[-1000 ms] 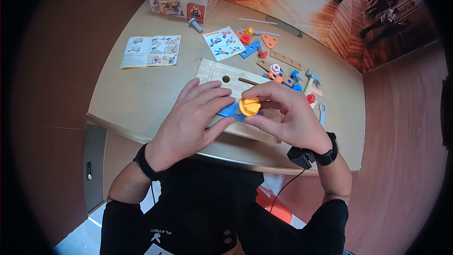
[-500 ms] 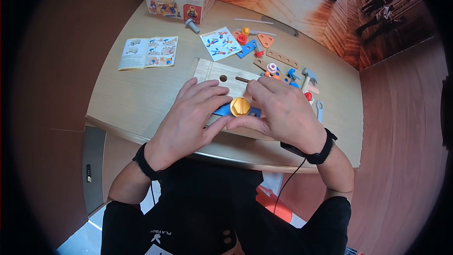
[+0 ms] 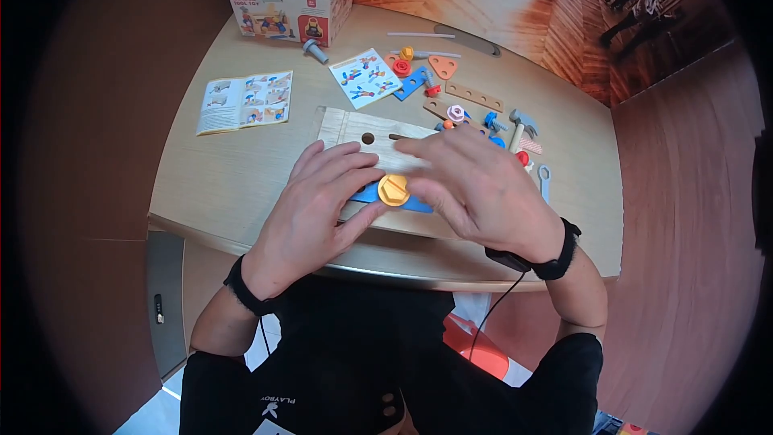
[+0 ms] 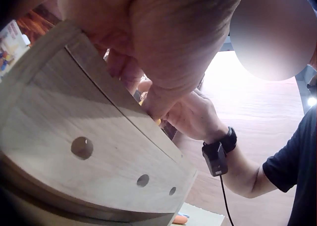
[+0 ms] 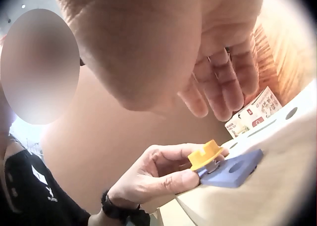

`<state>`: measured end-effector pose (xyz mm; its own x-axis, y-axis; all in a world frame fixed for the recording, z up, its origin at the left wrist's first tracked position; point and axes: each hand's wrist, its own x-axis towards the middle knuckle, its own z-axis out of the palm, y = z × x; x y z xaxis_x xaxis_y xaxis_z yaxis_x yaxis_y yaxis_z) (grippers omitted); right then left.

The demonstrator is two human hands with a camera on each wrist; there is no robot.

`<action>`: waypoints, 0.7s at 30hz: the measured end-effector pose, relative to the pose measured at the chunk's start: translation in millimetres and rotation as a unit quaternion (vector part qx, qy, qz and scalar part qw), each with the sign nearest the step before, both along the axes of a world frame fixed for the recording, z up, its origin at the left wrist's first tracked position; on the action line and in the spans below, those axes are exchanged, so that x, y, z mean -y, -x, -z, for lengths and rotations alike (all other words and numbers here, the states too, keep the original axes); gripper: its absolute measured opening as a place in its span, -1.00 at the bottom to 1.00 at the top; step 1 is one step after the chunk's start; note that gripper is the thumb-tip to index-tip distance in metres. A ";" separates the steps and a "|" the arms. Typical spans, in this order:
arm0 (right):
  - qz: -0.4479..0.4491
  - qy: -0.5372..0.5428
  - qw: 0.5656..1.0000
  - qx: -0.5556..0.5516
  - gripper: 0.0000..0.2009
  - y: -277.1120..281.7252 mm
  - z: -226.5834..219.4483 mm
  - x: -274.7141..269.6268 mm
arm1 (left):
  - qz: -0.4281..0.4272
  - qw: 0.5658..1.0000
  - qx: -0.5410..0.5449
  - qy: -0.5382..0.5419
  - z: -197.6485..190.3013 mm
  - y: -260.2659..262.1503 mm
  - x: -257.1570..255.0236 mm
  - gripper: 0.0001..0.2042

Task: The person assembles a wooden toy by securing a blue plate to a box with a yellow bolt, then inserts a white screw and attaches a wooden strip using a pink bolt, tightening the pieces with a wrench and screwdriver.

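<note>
A yellow toy bolt (image 3: 394, 191) with a slotted hex head stands in a blue strip with holes (image 3: 419, 205). That strip lies on the wooden toy bench (image 3: 338, 124), along its near side. In the right wrist view a short length of pale shank shows between the bolt head and the strip. My left hand (image 3: 310, 203) pinches the blue strip between thumb and forefinger beside the bolt, its other fingers spread over the bench top. My right hand (image 3: 493, 187) hovers just right of the bolt, fingers loose and apart from it in the right wrist view.
Behind the bench, toward the right, lie a hammer (image 3: 522, 124), a wrench (image 3: 544, 184), a perforated wooden strip (image 3: 474, 97) and several small coloured parts. Farther back are an instruction booklet (image 3: 245, 102), a picture card (image 3: 364, 80), a grey bolt (image 3: 316, 51) and the toy's box (image 3: 291, 4).
The yellow bolt's head has gone from tilted to facing up. My right hand has let go of it and drawn slightly right. My left hand stays beside it while the head view has shifted.
</note>
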<state>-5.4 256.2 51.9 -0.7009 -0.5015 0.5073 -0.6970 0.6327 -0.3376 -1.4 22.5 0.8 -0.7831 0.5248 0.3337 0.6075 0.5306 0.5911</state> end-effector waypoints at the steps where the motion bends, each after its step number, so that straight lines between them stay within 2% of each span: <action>1: 0.004 0.001 1.000 0.000 -0.65 -1.8 0.7 -0.5 | 0.004 1.000 0.000 0.001 -0.3 -0.3 -0.2 -0.61; 3: -0.021 -0.064 0.997 0.024 -0.68 -7.4 2.2 -3.4 | 0.006 1.000 -0.004 0.009 -1.1 0.1 0.7 -0.65; 4: -0.014 -0.062 0.998 0.025 -0.68 -9.0 0.3 -7.7 | 0.012 1.000 -0.004 0.011 -2.0 0.2 0.7 -0.65; 6: 0.039 -0.182 0.979 0.084 -0.73 -12.7 -8.0 -20.1 | 0.010 1.000 0.002 0.009 -3.8 -0.4 0.8 -0.65; 7: 0.044 -0.180 0.979 0.085 -0.73 -15.2 -11.4 -24.6 | 0.015 1.000 0.002 0.010 -4.9 -0.5 0.3 -0.65; 9: 0.087 -0.052 0.992 0.069 -0.74 -19.9 -16.7 -34.4 | 0.000 1.000 0.011 0.012 -7.1 -1.6 -1.0 -0.66; 11: 0.103 -0.040 0.992 0.053 -0.78 -25.3 -12.5 -51.2 | 0.005 1.000 0.013 0.016 -7.7 -1.4 -0.3 -0.64; 13: 0.163 0.003 0.985 0.064 -0.84 -38.3 -13.0 -72.1 | 0.020 1.000 0.016 0.012 -8.1 -0.7 -0.3 -0.63; 15: 0.217 -0.012 0.971 0.096 -0.86 -53.2 -19.2 -96.2 | 0.017 0.999 0.014 0.037 -10.9 -1.4 -1.5 -0.58; 18: 0.337 -0.020 0.924 0.177 -0.83 -76.6 -9.4 -137.9 | 0.016 0.999 0.014 0.041 -15.4 -5.3 -7.5 -0.53; 21: 0.360 -0.058 0.906 0.216 -0.82 -99.9 15.3 -160.0 | 0.019 0.998 -0.005 0.055 -12.5 -1.3 -11.1 -0.52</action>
<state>94.5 416.2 36.6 -0.9880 0.1310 0.0817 0.0903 0.9196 -0.3823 -0.1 33.6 13.4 -0.7587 0.5879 0.2806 0.6343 0.5687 0.5237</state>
